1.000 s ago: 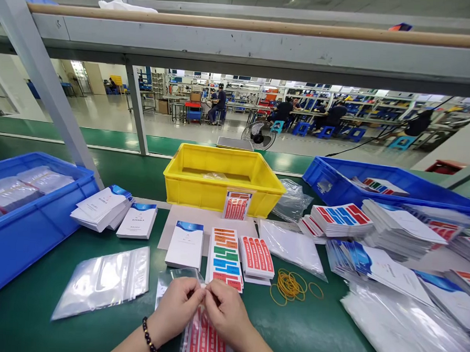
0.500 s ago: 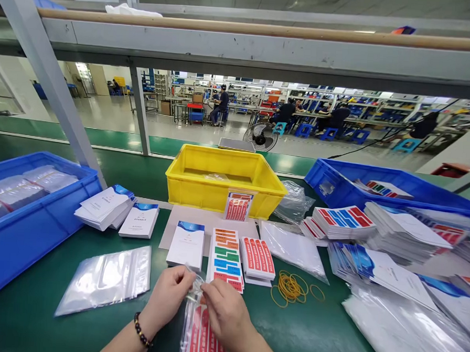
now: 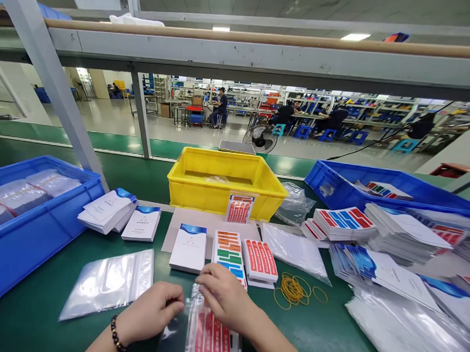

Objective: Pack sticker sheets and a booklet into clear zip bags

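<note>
Right grip pinches top edge of clear bag, red-striped sheets inside, on green surface. Left grip, thumb and fingertips nearly together, just beside the bag; can't tell if holding anything. Beyond the right grip: multicoloured sheets. Farther out: yellow bin.

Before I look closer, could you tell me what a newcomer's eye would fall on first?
Probably the yellow bin, bright near the centre. Next come a blue bin at left and another blue bin at right, then, in front, the right hand over a clear bag showing red stripes.
</note>
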Demonstrator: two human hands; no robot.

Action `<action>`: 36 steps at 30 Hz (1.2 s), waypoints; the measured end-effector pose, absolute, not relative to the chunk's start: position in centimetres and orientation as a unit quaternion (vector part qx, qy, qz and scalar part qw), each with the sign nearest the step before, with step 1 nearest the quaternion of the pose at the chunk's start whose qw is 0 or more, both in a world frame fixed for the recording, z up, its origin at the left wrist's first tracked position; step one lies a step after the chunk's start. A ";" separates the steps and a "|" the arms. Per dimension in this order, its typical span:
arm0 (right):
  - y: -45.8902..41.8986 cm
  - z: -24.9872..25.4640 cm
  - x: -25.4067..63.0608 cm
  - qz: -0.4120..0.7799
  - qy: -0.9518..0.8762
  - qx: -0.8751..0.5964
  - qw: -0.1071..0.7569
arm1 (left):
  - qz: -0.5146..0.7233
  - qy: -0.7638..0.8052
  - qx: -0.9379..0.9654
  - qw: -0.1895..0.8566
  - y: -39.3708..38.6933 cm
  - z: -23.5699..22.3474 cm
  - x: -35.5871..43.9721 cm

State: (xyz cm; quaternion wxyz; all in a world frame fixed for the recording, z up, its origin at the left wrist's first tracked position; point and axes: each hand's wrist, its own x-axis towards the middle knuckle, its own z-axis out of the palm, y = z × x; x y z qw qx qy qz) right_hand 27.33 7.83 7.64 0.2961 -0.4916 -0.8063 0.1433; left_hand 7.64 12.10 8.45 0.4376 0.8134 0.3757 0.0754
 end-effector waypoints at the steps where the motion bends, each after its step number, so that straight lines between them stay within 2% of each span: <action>1: 8.8 7.1 26.9 0.088 -0.809 -0.506 0.285 | 0.080 0.377 0.793 0.472 12.0 7.8 7.8; 3: 10.7 6.0 26.2 0.013 -0.809 -0.533 0.249 | 0.092 0.377 0.749 0.536 11.7 6.4 8.3; 5: 12.2 5.1 25.6 -0.013 -0.806 -0.549 0.223 | 0.119 0.374 0.693 0.604 11.5 5.3 8.5; 12: 10.2 6.1 25.1 -0.007 -0.807 -0.539 0.242 | 0.206 0.401 0.462 0.764 11.9 3.7 8.0; 15: 7.8 7.9 25.6 0.054 -0.839 -0.473 0.264 | 0.199 0.377 0.324 0.844 12.2 3.2 7.9; 18: 7.6 8.7 27.6 0.105 -0.831 -0.480 0.261 | 0.207 0.351 0.311 0.858 12.1 3.0 7.9; 22: 10.6 7.7 32.2 0.045 -0.691 -0.694 0.196 | 0.224 0.301 0.290 0.880 11.4 3.8 7.8; 27: 13.2 6.7 35.3 0.026 -0.642 -0.745 0.176 | 0.170 0.218 0.279 0.920 10.3 6.1 9.2; 31: 13.2 6.5 35.2 0.033 -0.632 -0.747 0.202 | 0.108 0.178 0.325 0.922 9.9 7.2 11.7; 36: 12.8 6.2 35.1 0.066 -0.610 -0.733 0.293 | 0.081 0.180 0.348 0.917 9.8 6.7 14.3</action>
